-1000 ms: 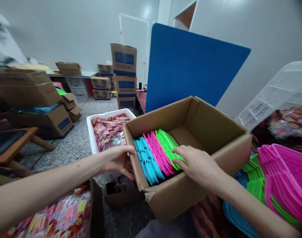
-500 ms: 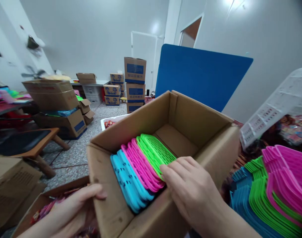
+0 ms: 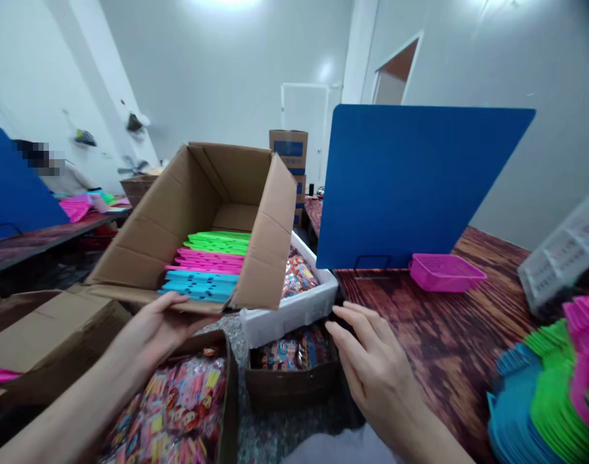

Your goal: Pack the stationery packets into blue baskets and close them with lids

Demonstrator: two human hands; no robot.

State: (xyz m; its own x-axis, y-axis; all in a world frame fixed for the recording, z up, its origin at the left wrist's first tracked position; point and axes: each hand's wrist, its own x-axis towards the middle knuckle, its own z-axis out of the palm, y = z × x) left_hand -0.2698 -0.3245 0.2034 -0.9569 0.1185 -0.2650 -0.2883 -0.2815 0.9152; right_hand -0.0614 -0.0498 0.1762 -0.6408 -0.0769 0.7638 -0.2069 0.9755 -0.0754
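Observation:
My left hand (image 3: 154, 332) grips the near edge of a tilted cardboard box (image 3: 149, 248), thumb over the rim and fingers underneath. Inside the box lie flat-packed plastic baskets: light blue ones (image 3: 198, 285) nearest the rim, then pink ones (image 3: 210, 261), then green ones (image 3: 220, 242). My right hand (image 3: 372, 357) is off the box, fingers slightly apart with nothing in them. It hovers by the table edge, beside a white foam crate (image 3: 294, 322) and a carton (image 3: 289, 386) of small wrapped packets.
A pink basket (image 3: 444, 272) stands on the wood-patterned table (image 3: 410, 316) before a blue panel (image 3: 415, 187). Nested colored baskets (image 3: 560, 374) are stacked at right. Below my left arm is a box of packets (image 3: 178, 412). A person (image 3: 72, 177) sits at far left.
The cardboard box has moved left, off the table side, in my left hand. My right hand has let go of it. The view has turned, showing the tabletop and pink basket.

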